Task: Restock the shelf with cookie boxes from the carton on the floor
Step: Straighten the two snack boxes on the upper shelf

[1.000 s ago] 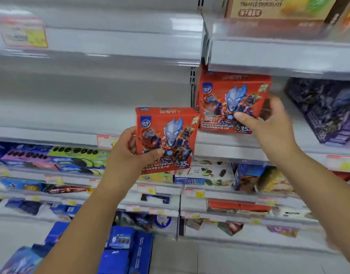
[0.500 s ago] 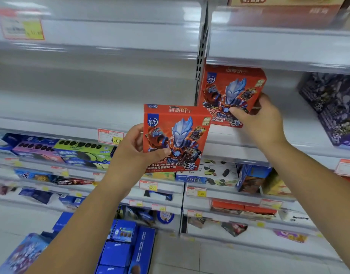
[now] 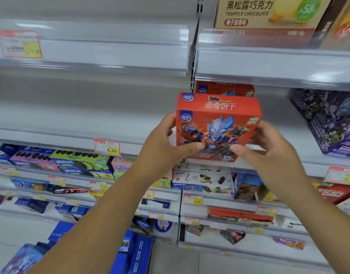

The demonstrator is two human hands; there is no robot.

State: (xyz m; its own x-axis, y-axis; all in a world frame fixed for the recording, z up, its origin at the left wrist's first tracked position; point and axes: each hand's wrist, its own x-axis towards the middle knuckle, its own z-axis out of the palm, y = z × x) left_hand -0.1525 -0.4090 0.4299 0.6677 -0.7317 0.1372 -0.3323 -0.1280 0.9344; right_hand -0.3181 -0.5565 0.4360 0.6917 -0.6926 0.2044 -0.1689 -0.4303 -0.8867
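The red cookie box (image 3: 217, 125) stands upright in the air at the front of the middle shelf (image 3: 308, 165) in the right bay, its printed face turned to the aisle, probably so it will read properly once set down. Its lower edge sits level with the shelf lip, but the thumbs hide it, so I cannot tell whether it touches the shelf yet. Directly behind it, further in and partly hidden, a second red box (image 3: 225, 89) of the same print faces the same way, which suggests the held one is being lined up as the front of that row. The left grip (image 3: 162, 143) holds the box at its left edge with the thumb (image 3: 190, 149) across the lower front, and the right grip (image 3: 269, 147) holds the right edge likewise, thumb (image 3: 239, 151) on the front. Holding both sides looks meant to keep the box square and steer it straight back. To the right on the same shelf, well apart, lie purple boxes (image 3: 332, 123). Above is a truffle chocolate box (image 3: 265, 12), to the left a yellow price tag (image 3: 107, 148), and below it green biscuit packs (image 3: 81, 157). The carton on the floor is not in view
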